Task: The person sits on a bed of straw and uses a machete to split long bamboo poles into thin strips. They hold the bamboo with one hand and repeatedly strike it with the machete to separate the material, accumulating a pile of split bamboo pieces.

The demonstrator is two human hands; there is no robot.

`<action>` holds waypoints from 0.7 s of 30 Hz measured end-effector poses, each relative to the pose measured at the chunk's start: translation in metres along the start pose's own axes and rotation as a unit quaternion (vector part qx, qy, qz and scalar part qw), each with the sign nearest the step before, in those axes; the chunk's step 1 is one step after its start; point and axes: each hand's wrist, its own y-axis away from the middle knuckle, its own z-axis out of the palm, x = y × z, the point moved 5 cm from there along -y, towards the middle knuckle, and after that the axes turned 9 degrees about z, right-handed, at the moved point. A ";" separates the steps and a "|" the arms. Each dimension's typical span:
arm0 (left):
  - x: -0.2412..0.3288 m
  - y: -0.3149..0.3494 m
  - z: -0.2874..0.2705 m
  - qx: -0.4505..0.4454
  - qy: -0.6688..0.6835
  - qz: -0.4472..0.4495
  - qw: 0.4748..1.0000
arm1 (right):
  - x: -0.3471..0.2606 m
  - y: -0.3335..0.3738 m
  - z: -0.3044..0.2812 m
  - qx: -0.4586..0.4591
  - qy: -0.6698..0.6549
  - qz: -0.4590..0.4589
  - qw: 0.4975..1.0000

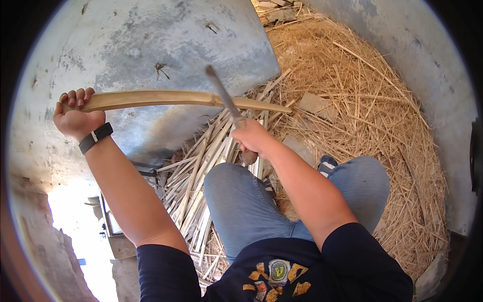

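My left hand [78, 115] is wrapped round one end of a long split bamboo strip [161, 97], out at the far left; a black watch [96, 138] is on that wrist. The pale strip runs nearly level to the right, its other end over the straw-coloured litter. In my right hand [251, 135], closed round the wooden handle, is a long-bladed knife [220, 90]. Its dark blade slants up and left, crossing in front of the strip near a bamboo node. Whether blade and strip touch, I cannot tell.
Split bamboo strips [196, 168] lie heaped left of my bent knees. Shavings [352, 80] cover the floor ahead and right, around a flat brick [319, 106]. A grey wall [151, 45] stands close behind the held strip. Bright light enters through an opening [80, 226] at lower left.
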 end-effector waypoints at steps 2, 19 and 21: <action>0.010 -0.002 -0.001 -0.012 -0.004 0.012 1.000 | -0.020 0.017 0.020 -0.043 0.020 -0.039 0.998; -0.001 0.013 0.033 0.049 -0.071 0.026 0.996 | 0.037 -0.026 -0.022 0.090 -0.056 -0.009 0.994; 0.006 0.012 0.032 0.057 -0.074 0.035 0.995 | 0.039 -0.024 -0.012 0.102 -0.050 0.002 0.994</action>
